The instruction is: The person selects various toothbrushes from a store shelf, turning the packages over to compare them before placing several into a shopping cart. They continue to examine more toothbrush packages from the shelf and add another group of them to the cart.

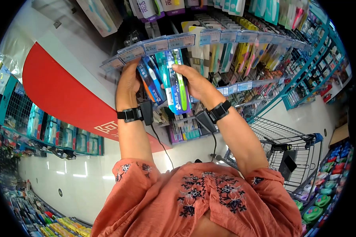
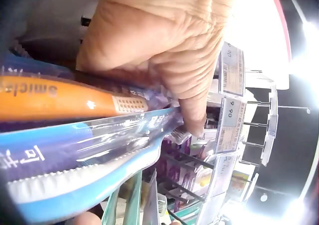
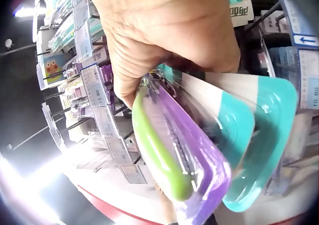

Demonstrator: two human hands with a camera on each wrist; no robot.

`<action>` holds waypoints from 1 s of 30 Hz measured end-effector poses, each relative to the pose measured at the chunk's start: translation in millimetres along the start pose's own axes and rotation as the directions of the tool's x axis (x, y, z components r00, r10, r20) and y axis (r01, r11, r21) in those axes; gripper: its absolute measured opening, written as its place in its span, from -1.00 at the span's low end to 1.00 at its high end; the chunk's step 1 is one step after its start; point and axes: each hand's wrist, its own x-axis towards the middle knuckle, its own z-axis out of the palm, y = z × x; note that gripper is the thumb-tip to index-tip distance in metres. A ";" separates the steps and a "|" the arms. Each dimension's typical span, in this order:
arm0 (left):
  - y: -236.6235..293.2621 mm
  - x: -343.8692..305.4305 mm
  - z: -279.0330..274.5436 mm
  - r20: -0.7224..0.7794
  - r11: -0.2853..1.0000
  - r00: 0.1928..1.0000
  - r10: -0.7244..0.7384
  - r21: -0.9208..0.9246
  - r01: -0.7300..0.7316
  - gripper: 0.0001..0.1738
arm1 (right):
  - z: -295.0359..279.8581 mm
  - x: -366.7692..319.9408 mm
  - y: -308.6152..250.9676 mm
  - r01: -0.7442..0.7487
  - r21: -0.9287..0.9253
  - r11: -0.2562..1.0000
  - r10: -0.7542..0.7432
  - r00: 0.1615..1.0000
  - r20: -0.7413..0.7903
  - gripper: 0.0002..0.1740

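In the head view my right hand [image 1: 199, 87] grips a packaged green toothbrush [image 1: 182, 93] near its top, thumb across the front. The right wrist view shows that purple-edged pack [image 3: 204, 160] with teal-and-white packs [image 3: 266, 135] fanned out behind it, close under the palm. To the left, my left hand [image 1: 127, 85] holds toothbrush packs by their upper ends, its other fingers hidden behind them. One contains an orange toothbrush [image 2: 65, 98], and beside it lies a pack with a blue-and-white toothbrush [image 2: 99, 172]. Both hands are just below the price-label strip [image 1: 158, 46].
More toothbrush packs hang on hooks to the right, above a lower label strip [image 1: 241, 87]. A red-and-white panel [image 1: 63, 87] stands at the left. A wire shopping cart [image 1: 300, 158] is behind at the right, with goods on racks around the aisle.
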 end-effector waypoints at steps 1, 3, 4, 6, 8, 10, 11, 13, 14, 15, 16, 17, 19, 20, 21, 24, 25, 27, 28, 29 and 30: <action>-2.1 0.5 -0.9 -0.004 1.000 1.000 0.012 -0.010 -0.012 -0.54 | -0.7 0.7 0.8 0.001 0.008 1.000 -0.001 1.000 -0.001 -0.47; -5.1 -0.2 -1.8 -0.012 0.999 0.999 0.034 -0.027 -0.034 -0.54 | -4.0 2.6 4.0 0.005 0.027 1.000 -0.005 1.000 -0.002 -0.47; -5.9 -1.5 -1.8 -0.026 0.999 0.999 0.031 -0.012 -0.031 -0.54 | -6.0 4.0 4.3 -0.008 0.037 0.999 0.007 1.000 0.021 -0.45; -4.4 -0.3 -0.3 -0.048 0.999 0.998 0.035 0.019 -0.034 -0.55 | -5.7 5.5 3.5 -0.001 0.057 0.998 0.001 1.000 0.014 -0.44; -4.5 3.5 -4.2 -0.024 0.999 0.999 0.028 0.022 -0.028 -0.49 | -3.6 8.6 1.2 0.003 0.076 0.997 -0.005 1.000 0.030 -0.43; -2.7 3.8 -4.4 -0.030 1.000 1.000 0.004 0.025 -0.003 -0.47 | -3.6 12.3 1.8 -0.008 0.081 0.997 0.004 0.999 0.043 -0.44; -2.7 3.1 -4.4 -0.045 0.999 0.999 0.011 0.033 -0.010 -0.48 | -3.7 13.0 2.3 -0.014 0.085 0.996 0.009 0.999 0.049 -0.44; -2.9 1.6 -4.5 -0.074 0.998 0.997 0.026 0.050 -0.022 -0.49 | -3.0 12.6 3.4 -0.020 0.083 0.996 0.015 0.998 0.060 -0.45; -3.4 0.2 -4.8 -0.064 0.999 0.997 0.034 0.042 -0.031 -0.49 | -3.6 12.8 4.9 -0.015 0.085 0.996 0.009 0.998 0.066 -0.45; -4.0 -1.9 -4.2 -0.054 0.999 0.998 0.043 0.035 -0.041 -0.49 | -3.3 13.1 5.5 -0.009 0.085 0.996 0.003 0.997 0.072 -0.46; -4.0 -2.8 -3.3 -0.044 0.998 0.998 0.052 0.027 -0.050 -0.49 | -2.7 13.4 5.2 -0.015 0.083 0.996 0.010 0.998 0.058 -0.47; -3.2 -2.2 -2.2 -0.043 0.997 0.997 0.067 0.026 -0.066 -0.50 | -2.6 14.5 4.9 -0.020 0.085 0.996 0.015 0.998 0.059 -0.47; -3.0 0.4 -0.5 -0.040 0.995 0.994 0.099 0.024 -0.098 -0.50 | -2.6 15.8 2.6 -0.029 0.088 0.996 0.024 0.998 0.062 -0.47; -2.4 2.2 -0.8 -0.040 0.996 0.995 0.092 0.021 -0.091 -0.50 | -2.2 15.7 1.0 -0.024 0.078 0.997 0.020 0.998 0.052 -0.47; -3.0 5.1 -4.1 -0.039 0.996 0.996 0.085 0.018 -0.085 -0.49 | 1.1 13.9 -1.8 -0.018 0.069 0.997 0.015 0.999 0.042 -0.48; -4.3 14.1 -15.0 -0.014 0.998 0.998 0.067 0.014 -0.067 -0.47 | 4.9 14.2 -3.6 -0.011 0.070 0.997 0.009 1.000 0.027 -0.49; -5.7 18.3 -18.2 -0.001 0.998 0.998 0.060 0.012 -0.060 -0.46 | 4.7 15.3 -3.3 -0.010 0.074 0.997 0.008 1.000 0.023 -0.49; -12.2 26.6 -23.4 -0.043 0.994 0.993 0.107 -0.010 -0.107 -0.57 | 0.1 21.8 0.7 -0.007 0.086 0.996 0.004 0.999 0.045 -0.49; -15.7 30.3 -26.4 -0.066 0.991 0.990 0.129 -0.020 -0.130 -0.62 | -1.6 24.0 2.0 -0.007 0.092 0.996 0.002 0.998 0.057 -0.48; -16.7 34.2 -31.0 -0.055 0.992 0.991 0.118 -0.025 -0.120 -0.62 | -4.0 24.7 3.2 -0.007 0.088 0.996 0.003 0.999 0.052 -0.50; -13.7 35.0 -32.1 -0.045 0.994 0.993 0.108 -0.030 -0.109 -0.63 | 1.0 21.3 0.0 -0.009 0.086 0.996 0.005 0.999 0.048 -0.52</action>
